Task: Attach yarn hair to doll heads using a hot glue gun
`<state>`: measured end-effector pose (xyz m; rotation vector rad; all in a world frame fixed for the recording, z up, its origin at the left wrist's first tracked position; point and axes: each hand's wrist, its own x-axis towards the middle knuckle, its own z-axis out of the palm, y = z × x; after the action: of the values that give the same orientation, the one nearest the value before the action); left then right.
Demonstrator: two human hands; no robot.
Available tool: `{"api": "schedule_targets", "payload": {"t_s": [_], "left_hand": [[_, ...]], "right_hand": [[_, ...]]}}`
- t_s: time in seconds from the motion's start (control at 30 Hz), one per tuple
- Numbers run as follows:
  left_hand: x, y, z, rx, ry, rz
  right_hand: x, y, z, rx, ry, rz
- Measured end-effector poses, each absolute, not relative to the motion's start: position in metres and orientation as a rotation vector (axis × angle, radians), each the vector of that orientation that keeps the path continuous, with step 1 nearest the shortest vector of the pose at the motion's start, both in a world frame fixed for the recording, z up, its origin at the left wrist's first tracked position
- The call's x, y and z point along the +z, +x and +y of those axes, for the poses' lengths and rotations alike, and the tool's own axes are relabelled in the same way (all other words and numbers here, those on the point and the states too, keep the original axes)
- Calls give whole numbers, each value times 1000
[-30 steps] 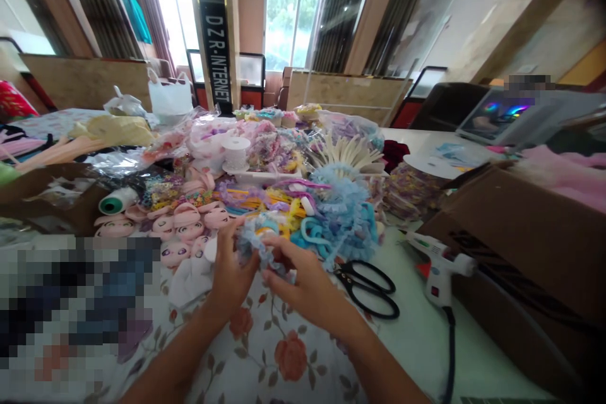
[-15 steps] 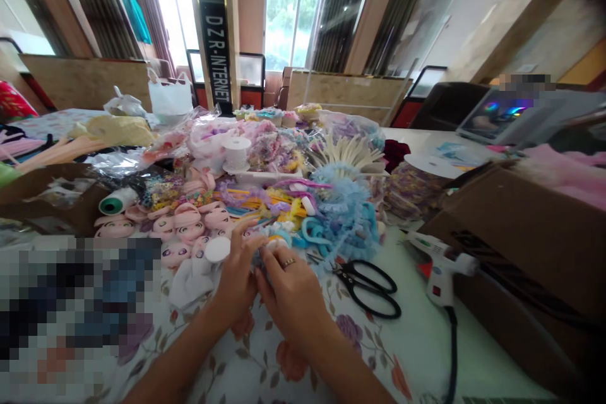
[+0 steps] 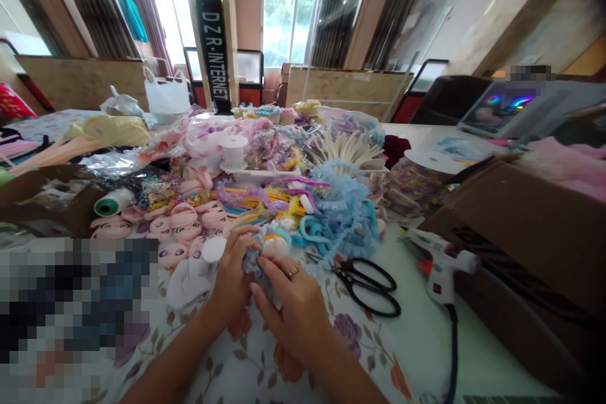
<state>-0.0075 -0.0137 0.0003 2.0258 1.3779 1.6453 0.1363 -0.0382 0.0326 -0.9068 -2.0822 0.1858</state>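
Note:
My left hand [image 3: 233, 278] is closed around a small blue-grey ruffled piece [image 3: 252, 257], with its fingers curled over the top. My right hand [image 3: 294, 293], with a ring on one finger, presses its fingertips on the same piece from the right. Just beyond the fingertips shows a round pale part with a yellow band [image 3: 276, 243], with light blue trim above it. Whether it is joined to the ruffled piece is unclear. Black-handled scissors [image 3: 367, 284] lie right of my right hand. A white disc [image 3: 214, 249] and white fabric [image 3: 188, 283] lie left of my left hand.
A white glue gun [image 3: 440, 265] lies beside a cardboard box [image 3: 525, 233] on the right. Pink doll-like heads [image 3: 184, 227], light blue ruffled trim [image 3: 345, 214] and a white spool [image 3: 233, 151] crowd the table beyond my hands. An open brown box [image 3: 28, 202] stands at left.
My right hand has shifted slightly down and away from my left fingers, its thumb now more spread. More of the ruffled piece and the round pale part shows between my hands.

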Motion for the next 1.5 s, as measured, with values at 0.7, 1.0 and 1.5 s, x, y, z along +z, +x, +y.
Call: {"api": "schedule_targets", "payload": {"t_s": [0.7, 1.0, 1.5], "left_hand": [[4, -14, -11, 1702, 2069, 1524], [-2, -14, -4, 1684, 2196, 1412], [4, -13, -5, 1589, 2220, 1322]], "right_hand": [[-25, 385, -20, 51, -2048, -1123], [0, 381, -2, 202, -2170, -1141], [8, 204, -75, 1277, -1291, -1121]]}}
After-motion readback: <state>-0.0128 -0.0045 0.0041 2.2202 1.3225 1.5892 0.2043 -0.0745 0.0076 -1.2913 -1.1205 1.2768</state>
